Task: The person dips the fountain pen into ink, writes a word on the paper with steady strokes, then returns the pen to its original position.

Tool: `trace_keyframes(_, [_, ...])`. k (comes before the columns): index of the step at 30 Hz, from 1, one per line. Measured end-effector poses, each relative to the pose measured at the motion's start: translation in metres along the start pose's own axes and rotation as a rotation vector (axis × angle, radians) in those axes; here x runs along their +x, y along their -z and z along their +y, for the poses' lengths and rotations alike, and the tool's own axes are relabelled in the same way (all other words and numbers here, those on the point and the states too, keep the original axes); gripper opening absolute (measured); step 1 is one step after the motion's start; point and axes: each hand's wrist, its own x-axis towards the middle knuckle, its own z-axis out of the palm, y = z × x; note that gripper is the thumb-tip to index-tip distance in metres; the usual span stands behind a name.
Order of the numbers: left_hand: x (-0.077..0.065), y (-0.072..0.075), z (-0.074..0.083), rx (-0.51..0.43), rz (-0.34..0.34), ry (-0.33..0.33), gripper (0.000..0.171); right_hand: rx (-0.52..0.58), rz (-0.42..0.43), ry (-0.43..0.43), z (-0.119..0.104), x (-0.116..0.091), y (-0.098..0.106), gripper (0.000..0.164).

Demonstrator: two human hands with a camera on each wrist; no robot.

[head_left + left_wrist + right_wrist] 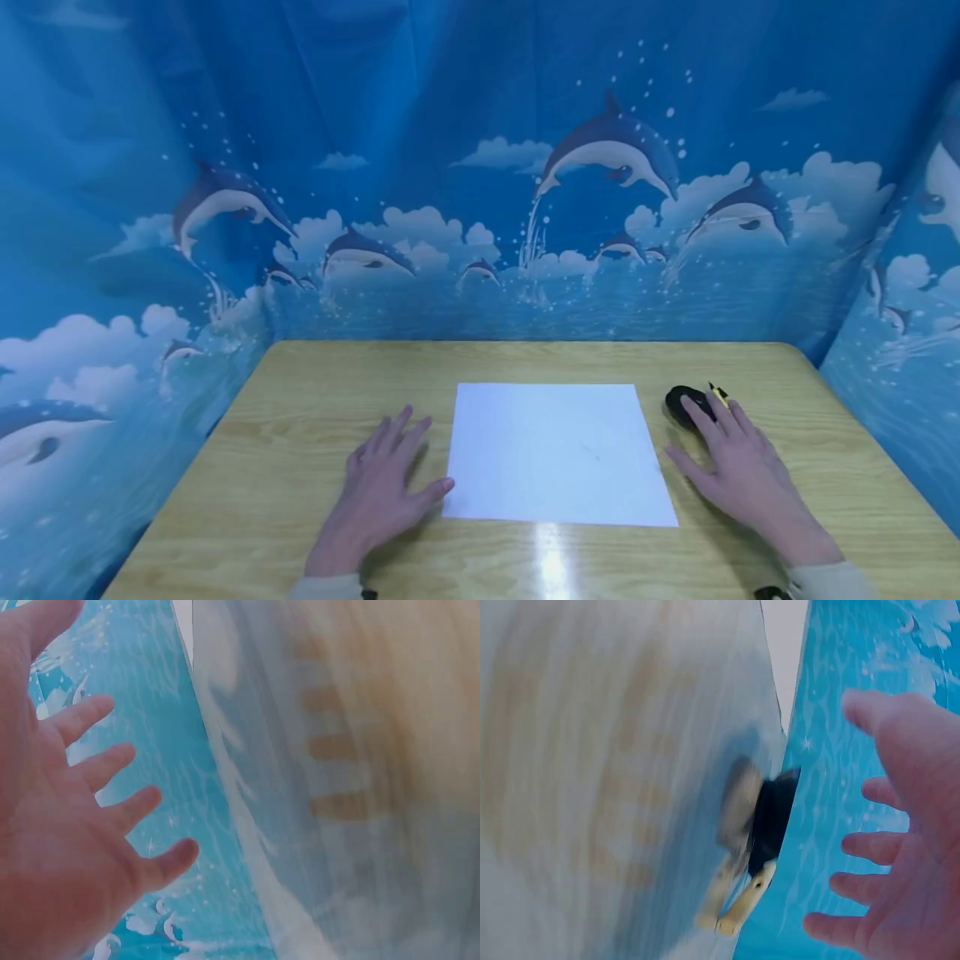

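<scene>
By right hand [742, 471] — black object [682, 405], yellow item [748, 906]

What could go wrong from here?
1. The right hand might knock the yellow item if it grabs the black object: the two sit close together.
2. The left hand's thumb overlaps the white sheet's edge in the head view, so it might nudge it.

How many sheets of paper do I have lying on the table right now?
1: a white sheet of paper on the wood-grain table, between the left hand and the right hand. Any sheet directly beneath it would be hidden.
</scene>
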Motion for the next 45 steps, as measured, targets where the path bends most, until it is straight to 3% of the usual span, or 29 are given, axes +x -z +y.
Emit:
trace_keyframes(11, [0.017, -0.005, 0.013, -0.088, -0.133, -0.038, 0.075, 0.047, 0.041, -0.031, 0.053, 0.003, 0.005, 0.051])
trace_keyframes(16, [0.025, -0.008, 0.016, -0.105, -0.205, -0.061, 0.073, 0.075, -0.004, -0.031, 0.069, 0.01, 0.005, 0.045])
trace_keyframes(25, [0.031, -0.013, 0.017, -0.082, -0.318, -0.046, 0.072, 0.096, -0.045, -0.022, 0.08, 0.019, 0.001, 0.045])
trace_keyframes(45, [0.035, -0.009, 0.026, -0.076, -0.381, -0.022, 0.065, 0.07, -0.119, -0.105, 0.089, 0.031, 0.002, 0.044])
